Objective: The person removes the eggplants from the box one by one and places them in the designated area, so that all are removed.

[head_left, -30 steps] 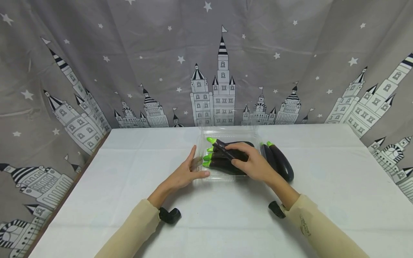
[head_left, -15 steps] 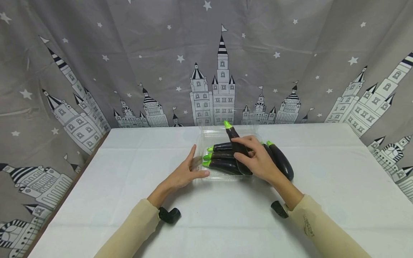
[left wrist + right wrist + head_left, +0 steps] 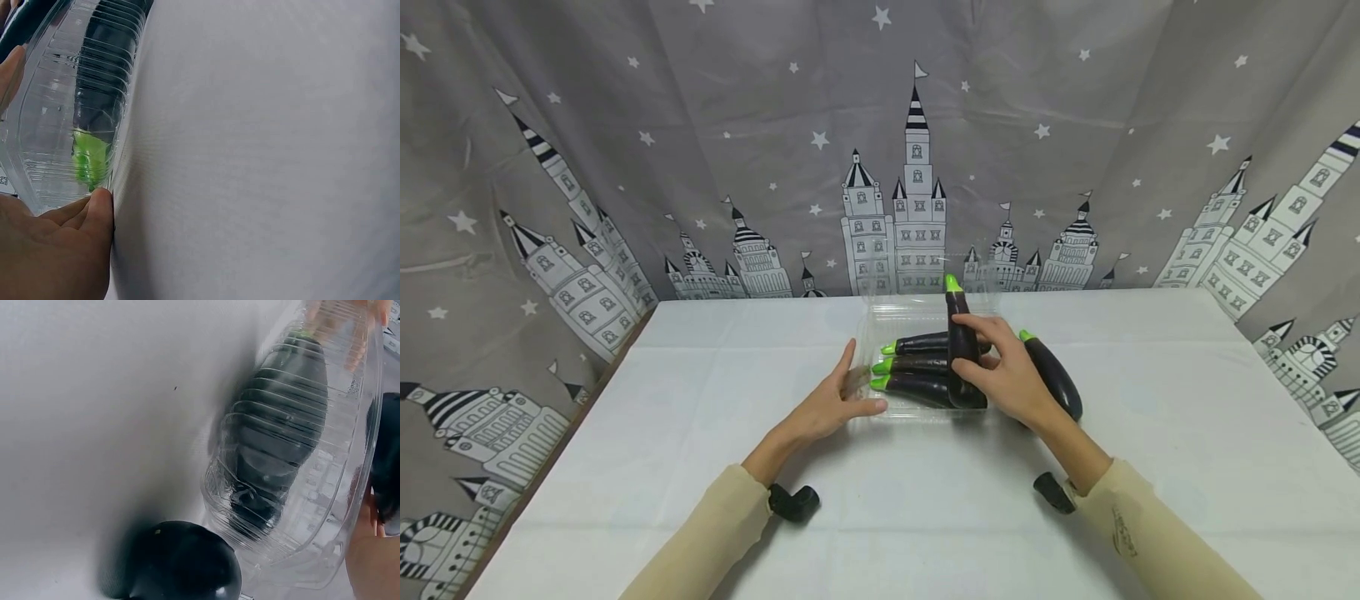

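Observation:
My right hand (image 3: 1009,375) grips a dark eggplant (image 3: 962,346) with a bright green stem end, thumb and fingers on either side. This eggplant stands nearly lengthwise away from me, its stem at the far end, crossing over the others in the head view. Three more eggplants (image 3: 917,387) lie side by side in a clear plastic clamshell box (image 3: 895,310), stems to the left. My left hand (image 3: 822,407) rests against the box's left end, fingers straight and spread; its thumb (image 3: 100,212) touches the near corner in the left wrist view.
Another eggplant (image 3: 1054,379) lies on the white tablecloth (image 3: 1165,375) right of the box, beyond my right hand. The box's transparent lid (image 3: 932,271) stands raised at the back. Behind the table hangs a grey curtain (image 3: 715,117) printed with castles.
My right hand has turned the held eggplant from slanting left to pointing away, shifting it toward the box's right side. My left hand stays put. One eggplant outside the box is no longer visible.

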The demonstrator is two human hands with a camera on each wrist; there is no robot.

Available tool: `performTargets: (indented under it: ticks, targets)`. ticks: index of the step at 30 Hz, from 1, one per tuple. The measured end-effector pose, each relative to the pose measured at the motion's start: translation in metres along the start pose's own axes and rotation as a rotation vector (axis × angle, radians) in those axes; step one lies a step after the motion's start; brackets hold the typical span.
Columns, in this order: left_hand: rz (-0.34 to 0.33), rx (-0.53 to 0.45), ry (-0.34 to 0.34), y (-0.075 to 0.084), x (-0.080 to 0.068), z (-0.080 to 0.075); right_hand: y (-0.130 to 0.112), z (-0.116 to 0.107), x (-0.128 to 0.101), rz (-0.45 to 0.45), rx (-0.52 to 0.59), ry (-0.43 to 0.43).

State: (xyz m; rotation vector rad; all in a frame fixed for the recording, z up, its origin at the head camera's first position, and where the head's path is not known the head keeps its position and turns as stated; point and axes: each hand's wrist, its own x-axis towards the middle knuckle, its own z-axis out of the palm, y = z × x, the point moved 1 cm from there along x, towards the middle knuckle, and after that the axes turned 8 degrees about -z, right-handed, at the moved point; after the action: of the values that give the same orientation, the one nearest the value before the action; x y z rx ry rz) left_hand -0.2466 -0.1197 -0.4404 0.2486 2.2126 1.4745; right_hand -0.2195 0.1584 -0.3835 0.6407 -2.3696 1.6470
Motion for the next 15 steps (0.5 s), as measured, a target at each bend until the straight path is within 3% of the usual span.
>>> performTargets:
  ticks: [15]
  targets:
    - [-0.009, -0.003, -0.001, -0.0001, -0.0004, -0.0003, -0.0013, -0.008, -0.0059, 0.016, -0.011, -0.004]
